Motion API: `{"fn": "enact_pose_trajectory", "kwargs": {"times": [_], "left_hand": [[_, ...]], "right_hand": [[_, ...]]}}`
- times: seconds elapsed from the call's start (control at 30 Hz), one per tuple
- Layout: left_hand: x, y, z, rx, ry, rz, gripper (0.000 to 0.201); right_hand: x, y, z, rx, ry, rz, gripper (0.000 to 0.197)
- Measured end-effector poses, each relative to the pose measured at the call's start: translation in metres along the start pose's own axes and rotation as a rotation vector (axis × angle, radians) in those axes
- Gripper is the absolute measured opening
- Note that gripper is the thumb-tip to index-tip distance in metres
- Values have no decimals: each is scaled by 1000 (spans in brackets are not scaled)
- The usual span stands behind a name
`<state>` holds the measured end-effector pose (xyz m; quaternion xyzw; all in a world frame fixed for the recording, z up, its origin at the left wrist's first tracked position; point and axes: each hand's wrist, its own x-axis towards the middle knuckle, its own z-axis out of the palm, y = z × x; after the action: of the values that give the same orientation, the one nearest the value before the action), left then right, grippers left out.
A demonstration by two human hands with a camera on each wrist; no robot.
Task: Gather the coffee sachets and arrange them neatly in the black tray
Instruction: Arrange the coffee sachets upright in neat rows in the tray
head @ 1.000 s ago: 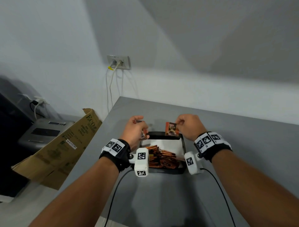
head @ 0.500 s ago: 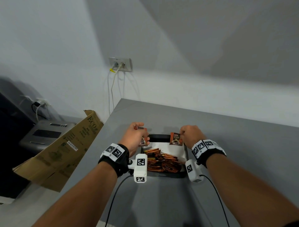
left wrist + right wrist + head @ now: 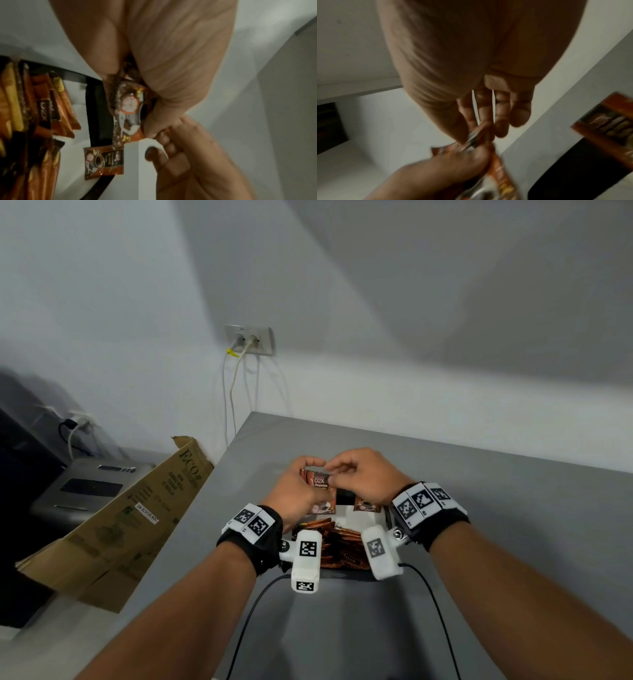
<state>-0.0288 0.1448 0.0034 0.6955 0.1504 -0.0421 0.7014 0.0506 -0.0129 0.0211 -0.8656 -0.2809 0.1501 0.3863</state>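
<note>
My left hand holds a few orange-brown coffee sachets upright above the far left corner of the black tray. My right hand has reached across, and its thumb and forefinger pinch the top edge of the front sachet. The left wrist view shows the held sachets edge-on beside the tray's wall. One sachet stands alone against the tray's far wall. Several more sachets lie stacked in the tray's near half, partly hidden by my wrist cameras.
The tray sits on a grey table whose left edge runs close by. A cardboard box leans against that edge, with a grey printer behind it. A wall socket with cables is beyond the table's far corner.
My right hand has left its sachet standing against the tray's far wall and moved left to the sachets in my left hand. The left hand has lifted slightly.
</note>
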Motion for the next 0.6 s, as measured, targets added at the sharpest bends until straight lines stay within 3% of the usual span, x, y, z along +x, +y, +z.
{"fn": "enact_pose_trajectory", "kwargs": {"times": [0.13, 0.27, 0.43, 0.6], "left_hand": [[2, 1, 3, -2, 37, 9, 60], [5, -3, -9, 44, 217, -33, 40], [3, -10, -27, 83, 253, -51, 35], [0, -12, -33, 110, 237, -74, 33]], "right_hand": [[5, -5, 2, 33, 38, -2, 14], [12, 12, 2, -132, 128, 58, 10], [21, 35, 23, -402, 1, 140, 23], [27, 43, 33, -451, -36, 190, 26]]}}
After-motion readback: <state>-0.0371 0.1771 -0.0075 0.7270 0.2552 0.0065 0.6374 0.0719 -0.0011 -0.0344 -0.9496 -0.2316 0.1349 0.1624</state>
